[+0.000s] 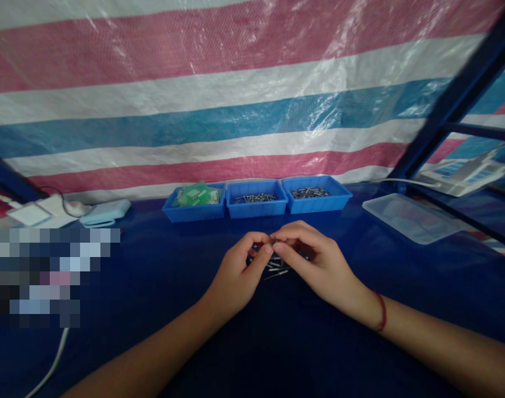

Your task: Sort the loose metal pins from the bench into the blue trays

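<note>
My left hand and my right hand meet over the middle of the blue table, each with thumb and forefinger pinched together. Between the touching fingertips shows a tiny dark bit of a rivet-like metal piece; most of it is hidden. Just beneath and behind the fingers lies a loose pile of thin metal rivets, partly covered by both hands. A dark red cord bracelet circles my right wrist.
Three blue bins line the back: one with green packets, a middle bin and a right bin with metal pieces. A clear plastic lid lies right. A light-blue case, white chargers and a cable are left.
</note>
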`<state>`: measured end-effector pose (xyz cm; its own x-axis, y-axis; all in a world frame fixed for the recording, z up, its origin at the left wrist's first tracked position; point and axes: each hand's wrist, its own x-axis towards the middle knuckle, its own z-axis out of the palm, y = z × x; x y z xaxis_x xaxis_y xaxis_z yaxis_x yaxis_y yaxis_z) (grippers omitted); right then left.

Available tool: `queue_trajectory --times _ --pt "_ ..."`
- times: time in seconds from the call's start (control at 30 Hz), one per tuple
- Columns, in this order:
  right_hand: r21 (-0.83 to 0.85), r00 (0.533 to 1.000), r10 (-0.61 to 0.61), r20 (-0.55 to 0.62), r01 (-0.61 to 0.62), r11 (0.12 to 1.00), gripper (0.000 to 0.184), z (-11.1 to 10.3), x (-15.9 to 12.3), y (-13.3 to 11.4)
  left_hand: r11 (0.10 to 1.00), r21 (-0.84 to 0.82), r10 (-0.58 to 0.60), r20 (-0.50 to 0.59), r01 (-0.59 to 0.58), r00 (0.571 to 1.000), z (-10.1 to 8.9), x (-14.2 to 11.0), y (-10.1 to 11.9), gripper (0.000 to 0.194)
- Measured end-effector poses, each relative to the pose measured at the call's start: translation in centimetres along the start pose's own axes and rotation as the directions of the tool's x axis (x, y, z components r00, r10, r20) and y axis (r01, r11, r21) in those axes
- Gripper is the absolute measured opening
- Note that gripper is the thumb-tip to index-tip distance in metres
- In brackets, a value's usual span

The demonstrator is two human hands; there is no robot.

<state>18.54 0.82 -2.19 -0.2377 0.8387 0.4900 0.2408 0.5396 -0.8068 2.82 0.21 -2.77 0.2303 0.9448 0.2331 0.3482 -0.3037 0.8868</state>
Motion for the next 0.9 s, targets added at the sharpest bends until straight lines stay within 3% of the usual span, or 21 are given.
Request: queue_trajectory --times 0.4,0.73,0.9 --pt "-0.002 0.996 -0.087 -0.033 0.087 0.996 0.006 -0.31 -0.16 -0.01 0.991 0.101 0.081 0.018 -0.082 0.997 -0.29 0.00 0.11 0.013" --pt "-0.070 0.995 -0.092 -0.037 0.089 0.994 0.006 -0.41 0.20 -0.03 0.987 0.110 0.128 -0.124 -0.114 0.984 -0.32 0.04 0.12 0.006" --pt "-0.112 0.996 -0.066 0.056 0.072 0.991 0.010 -0.31 -0.09 0.28 0.984 0.109 0.159 -0.185 -0.141 0.970 -0.39 -0.18 0.04 0.005"
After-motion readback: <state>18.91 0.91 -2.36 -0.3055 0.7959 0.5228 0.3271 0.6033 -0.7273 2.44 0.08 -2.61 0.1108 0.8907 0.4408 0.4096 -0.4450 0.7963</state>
